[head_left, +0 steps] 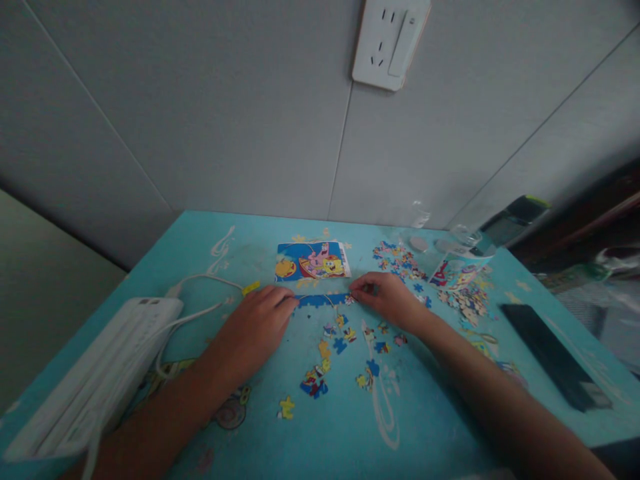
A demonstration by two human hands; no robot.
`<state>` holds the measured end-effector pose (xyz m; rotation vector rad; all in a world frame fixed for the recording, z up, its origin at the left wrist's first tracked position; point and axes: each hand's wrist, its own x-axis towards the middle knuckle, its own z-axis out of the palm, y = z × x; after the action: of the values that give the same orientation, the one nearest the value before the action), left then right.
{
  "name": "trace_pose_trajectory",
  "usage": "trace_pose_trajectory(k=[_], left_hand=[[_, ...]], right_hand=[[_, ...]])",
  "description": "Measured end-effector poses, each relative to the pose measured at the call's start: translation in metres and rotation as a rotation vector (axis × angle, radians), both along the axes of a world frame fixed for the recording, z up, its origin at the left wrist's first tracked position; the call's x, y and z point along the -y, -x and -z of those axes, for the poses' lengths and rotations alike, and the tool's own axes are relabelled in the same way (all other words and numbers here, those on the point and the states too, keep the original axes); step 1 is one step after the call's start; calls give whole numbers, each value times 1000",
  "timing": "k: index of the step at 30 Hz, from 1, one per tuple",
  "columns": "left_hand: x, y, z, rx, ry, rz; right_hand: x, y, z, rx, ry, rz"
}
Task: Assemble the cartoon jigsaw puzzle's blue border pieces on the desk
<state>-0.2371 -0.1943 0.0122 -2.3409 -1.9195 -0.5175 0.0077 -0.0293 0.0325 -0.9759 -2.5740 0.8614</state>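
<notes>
A short row of joined blue puzzle pieces (323, 300) lies on the turquoise table (430, 413). My left hand (263, 319) rests palm down with its fingertips on the row's left end. At the row's right end my right hand (384, 298) pinches a small piece against the strip. Just behind the strip lies a cartoon reference picture (311, 261). Several loose pieces (345, 353) are scattered in front of the strip, between my forearms.
A white power bank (95, 373) with white cables sits at the left. Piles of pieces (400, 259) and a clear plastic tub (463, 257) stand at the back right. A black phone (553, 357) lies at the right. The wall holds a socket (390, 40).
</notes>
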Motion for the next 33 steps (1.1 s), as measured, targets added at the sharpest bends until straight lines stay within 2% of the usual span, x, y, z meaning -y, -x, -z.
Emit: trace_pose_trajectory(k=[10, 17, 23, 31, 33], left_hand=[[0, 0, -2, 9, 33, -2], [1, 0, -1, -5, 5, -5], [1, -1, -1, -2, 43, -7], [1, 0, 0, 7, 35, -15], [1, 0, 0, 0, 32, -9]], right_hand=[[7, 3, -6, 41, -43, 36], [7, 4, -1, 39, -97, 51], [13, 4, 5, -37, -142, 35], [2, -20, 0, -161, -214, 117], [1, -27, 0, -157, -230, 98]])
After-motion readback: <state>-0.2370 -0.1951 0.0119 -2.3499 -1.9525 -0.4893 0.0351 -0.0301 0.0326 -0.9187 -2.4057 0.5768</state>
